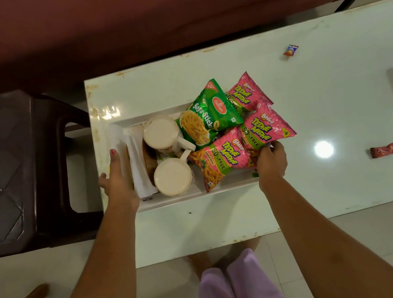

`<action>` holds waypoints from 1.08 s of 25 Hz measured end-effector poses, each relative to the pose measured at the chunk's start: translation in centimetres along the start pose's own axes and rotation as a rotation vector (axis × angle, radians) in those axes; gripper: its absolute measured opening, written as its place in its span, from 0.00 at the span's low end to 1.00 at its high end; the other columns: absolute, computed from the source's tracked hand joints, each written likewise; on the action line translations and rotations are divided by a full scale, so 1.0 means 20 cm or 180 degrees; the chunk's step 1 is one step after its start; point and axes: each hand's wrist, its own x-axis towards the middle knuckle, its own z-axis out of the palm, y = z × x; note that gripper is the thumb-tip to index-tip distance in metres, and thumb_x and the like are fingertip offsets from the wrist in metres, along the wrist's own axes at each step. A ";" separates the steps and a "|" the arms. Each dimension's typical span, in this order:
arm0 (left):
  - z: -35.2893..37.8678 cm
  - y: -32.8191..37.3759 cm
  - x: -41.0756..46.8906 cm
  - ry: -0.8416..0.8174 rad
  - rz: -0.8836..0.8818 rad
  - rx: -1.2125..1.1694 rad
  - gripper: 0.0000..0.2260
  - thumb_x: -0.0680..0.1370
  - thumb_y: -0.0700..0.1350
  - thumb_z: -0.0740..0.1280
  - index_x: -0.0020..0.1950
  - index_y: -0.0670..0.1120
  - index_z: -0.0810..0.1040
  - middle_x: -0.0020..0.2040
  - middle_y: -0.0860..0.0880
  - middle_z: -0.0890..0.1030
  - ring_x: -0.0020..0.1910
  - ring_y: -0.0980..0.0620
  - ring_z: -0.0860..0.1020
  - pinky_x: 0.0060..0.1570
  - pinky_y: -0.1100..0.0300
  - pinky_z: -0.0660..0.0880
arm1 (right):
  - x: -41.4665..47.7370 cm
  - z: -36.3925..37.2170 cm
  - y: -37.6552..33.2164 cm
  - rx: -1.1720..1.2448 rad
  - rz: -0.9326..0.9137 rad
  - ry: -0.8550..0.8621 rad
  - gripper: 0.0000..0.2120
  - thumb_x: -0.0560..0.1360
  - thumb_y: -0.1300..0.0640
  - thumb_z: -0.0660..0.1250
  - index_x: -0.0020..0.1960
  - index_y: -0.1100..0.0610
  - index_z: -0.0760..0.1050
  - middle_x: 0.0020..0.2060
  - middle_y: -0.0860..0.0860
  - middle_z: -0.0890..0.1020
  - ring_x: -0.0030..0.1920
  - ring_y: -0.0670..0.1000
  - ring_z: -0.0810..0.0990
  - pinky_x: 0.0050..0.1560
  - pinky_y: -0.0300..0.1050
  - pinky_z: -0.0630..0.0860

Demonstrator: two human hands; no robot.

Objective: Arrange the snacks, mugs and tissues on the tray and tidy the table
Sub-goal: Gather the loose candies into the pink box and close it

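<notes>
A white tray [172, 199] lies on the pale table [311, 112]. In it stand two white mugs [161, 132] [173, 177], folded white tissues [140, 167], a green Soya Sticks packet [207, 115] and three pink Tedhe Medhe packets [245, 91] [263, 126] [220, 163]. My left hand [116, 177] grips the tray's left end, fingers over the rim beside the tissues. My right hand [270, 161] grips the tray's right end, fingers curled under the pink packets that overhang the rim.
A small orange and blue wrapper [290, 50] lies at the table's far side and a red wrapper [385, 150] at the right. A dark plastic stool [15, 161] stands left of the table, a maroon sofa [146, 17] behind it.
</notes>
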 end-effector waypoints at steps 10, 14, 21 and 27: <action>0.30 -0.07 -0.30 -0.0777 -0.0152 -0.0118 0.42 0.64 0.67 0.70 0.73 0.52 0.62 0.70 0.47 0.70 0.67 0.43 0.70 0.67 0.40 0.66 | 0.23 -0.36 -0.06 0.0040 0.0047 0.0471 0.14 0.78 0.52 0.56 0.59 0.53 0.76 0.55 0.56 0.81 0.58 0.60 0.76 0.62 0.54 0.65; 0.60 -0.16 -0.42 -0.0949 -0.0158 0.0011 0.42 0.63 0.67 0.71 0.72 0.51 0.65 0.70 0.48 0.71 0.68 0.45 0.70 0.68 0.42 0.66 | 0.48 -0.60 -0.17 0.0079 0.0004 0.0700 0.15 0.77 0.53 0.57 0.59 0.53 0.77 0.55 0.56 0.81 0.58 0.60 0.75 0.62 0.53 0.65; 1.01 -0.30 -0.55 -0.0928 -0.0164 0.0088 0.33 0.64 0.67 0.69 0.64 0.51 0.72 0.64 0.52 0.74 0.62 0.50 0.72 0.62 0.51 0.69 | 0.86 -0.85 -0.22 0.0248 0.0112 0.0771 0.16 0.75 0.52 0.57 0.57 0.55 0.78 0.53 0.56 0.82 0.55 0.61 0.76 0.61 0.57 0.71; 1.15 -0.45 -0.60 -0.0694 -0.0315 0.0166 0.41 0.63 0.70 0.68 0.72 0.54 0.65 0.70 0.47 0.70 0.69 0.42 0.68 0.68 0.40 0.64 | 1.06 -0.90 -0.21 0.0276 0.0159 0.0722 0.16 0.74 0.52 0.57 0.56 0.53 0.78 0.52 0.54 0.83 0.54 0.58 0.77 0.64 0.56 0.68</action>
